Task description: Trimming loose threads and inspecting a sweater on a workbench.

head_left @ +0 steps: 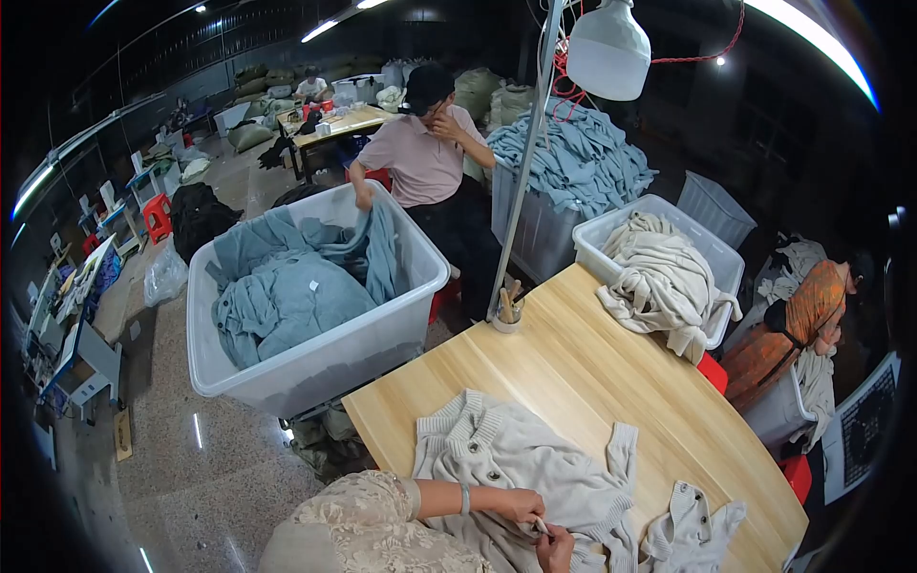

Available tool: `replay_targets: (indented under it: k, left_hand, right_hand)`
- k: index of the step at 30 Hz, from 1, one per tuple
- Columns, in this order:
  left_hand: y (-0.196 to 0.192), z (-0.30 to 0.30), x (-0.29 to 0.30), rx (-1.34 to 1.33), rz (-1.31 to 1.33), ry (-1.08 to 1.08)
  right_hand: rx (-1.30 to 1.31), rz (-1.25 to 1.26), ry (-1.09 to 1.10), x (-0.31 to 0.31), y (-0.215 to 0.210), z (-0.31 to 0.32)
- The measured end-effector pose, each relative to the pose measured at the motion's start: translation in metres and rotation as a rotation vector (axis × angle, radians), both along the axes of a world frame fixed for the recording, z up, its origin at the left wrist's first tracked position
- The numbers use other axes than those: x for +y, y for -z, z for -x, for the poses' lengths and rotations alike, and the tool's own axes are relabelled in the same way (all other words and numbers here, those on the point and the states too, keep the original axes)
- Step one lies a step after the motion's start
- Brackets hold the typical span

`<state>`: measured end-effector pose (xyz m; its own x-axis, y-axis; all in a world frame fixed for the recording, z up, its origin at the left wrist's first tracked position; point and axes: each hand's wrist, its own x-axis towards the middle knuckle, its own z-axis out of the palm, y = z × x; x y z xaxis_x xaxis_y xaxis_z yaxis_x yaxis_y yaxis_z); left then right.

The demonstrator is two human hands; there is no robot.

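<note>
A cream knitted cardigan (506, 439) with dark round buttons lies spread on the wooden table in front of me. My left hand (521, 504), with a pale bangle at the wrist, pinches a fold of the cardigan near its lower part. Close beside it, my right hand (554, 550) is closed on the same bit of knit; its lower part is cut off by the picture's edge. A short strip of pale fabric shows between the two hands. To the right of them lies a second buttoned cream knit garment (690, 530), untouched.
The wooden table (573, 358) carries a cup of tools (506, 318) by a metal pole. A bin of cream knitwear (659, 263) stands at its far edge. Left, a seated person (430, 158) reaches into a bin of blue-grey garments (296, 286). Another person (798, 325) bends at right.
</note>
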<state>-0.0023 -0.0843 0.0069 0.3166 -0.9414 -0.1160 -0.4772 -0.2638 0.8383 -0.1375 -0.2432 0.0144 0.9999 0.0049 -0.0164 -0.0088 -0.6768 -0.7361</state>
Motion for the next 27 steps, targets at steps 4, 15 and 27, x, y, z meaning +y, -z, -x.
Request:
replay_targets:
  k: [4, 15, 27]
  left_hand:
    - [0.004, 0.0, 0.005, 0.065, 0.056, 0.028]
    - [-0.005, -0.004, 0.029, -0.506, 0.068, -0.193]
    - [0.035, 0.016, -0.027, -0.318, -0.11, -0.157]
  right_hand:
    - [0.204, -0.208, 0.171, 0.01, 0.006, 0.0]
    - [0.194, 0.154, 0.258, 0.026, -0.01, 0.038]
    - [0.039, 0.087, 0.293, 0.039, -0.006, 0.024]
